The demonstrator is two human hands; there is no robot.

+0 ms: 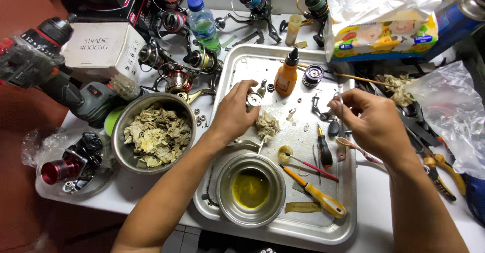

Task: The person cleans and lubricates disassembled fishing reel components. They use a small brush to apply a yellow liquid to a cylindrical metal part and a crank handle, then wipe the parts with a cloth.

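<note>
My left hand (pixel 233 112) grips a small silver reel part (pixel 254 99) over the metal tray (pixel 283 66). A crumpled, stained tissue wad (pixel 267 125) lies just right of that hand on the tray. My right hand (pixel 371 121) pinches a thin metal wire piece (pixel 337 101) above the tray's right edge. An orange oil bottle (pixel 286 74) with a black nozzle stands behind the two hands. Below the hands sits a small steel bowl (pixel 251 188) holding yellowish oil.
A larger steel bowl (pixel 154 131) full of used tissues sits at left. Screwdrivers (pixel 316 192), a black-handled driver (pixel 324 149), several fishing reels (pixel 174 76), a water bottle (pixel 203 23), a cordless drill (pixel 55 76), a tissue pack (pixel 384 25), pliers (pixel 444 172) and a plastic bag (pixel 449 111) crowd the table.
</note>
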